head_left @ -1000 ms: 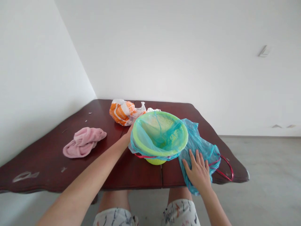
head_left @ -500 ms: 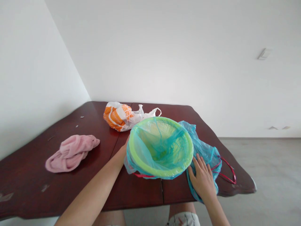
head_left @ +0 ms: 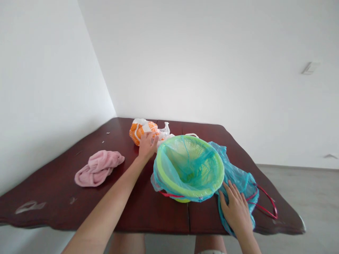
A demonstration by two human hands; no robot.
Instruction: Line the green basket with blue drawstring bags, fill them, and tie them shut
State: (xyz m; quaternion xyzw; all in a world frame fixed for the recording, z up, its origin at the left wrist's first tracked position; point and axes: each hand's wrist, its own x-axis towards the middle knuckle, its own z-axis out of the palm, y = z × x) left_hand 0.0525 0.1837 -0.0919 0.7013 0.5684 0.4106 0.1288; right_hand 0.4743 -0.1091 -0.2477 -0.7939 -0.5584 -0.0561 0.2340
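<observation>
My left hand (head_left: 147, 146) rests with curled fingers against an orange-and-white plastic bag (head_left: 140, 131), which lies crumpled at the far side of the table. To its right, a lime-green plastic basket (head_left: 162, 176) sits tilted, lined with a teal plastic bag (head_left: 188, 165). The loose part of that bag (head_left: 236, 174) spreads to the right, with a red drawstring (head_left: 266, 208) trailing from it. My right hand (head_left: 235, 208) lies on this loose plastic with its fingers spread, next to the basket rim.
A crumpled pink cloth (head_left: 98, 169) lies left of my left arm on the dark red wooden table (head_left: 156, 215), which has a seam through it. Small scraps lie near the far left edge. Walls stand behind and left; a grey floor lies to the right.
My left hand has moved away from the basket's near left rim, forward onto the orange-and-white bag. The basket has tipped back lower, and my right hand stays on the blue plastic.
</observation>
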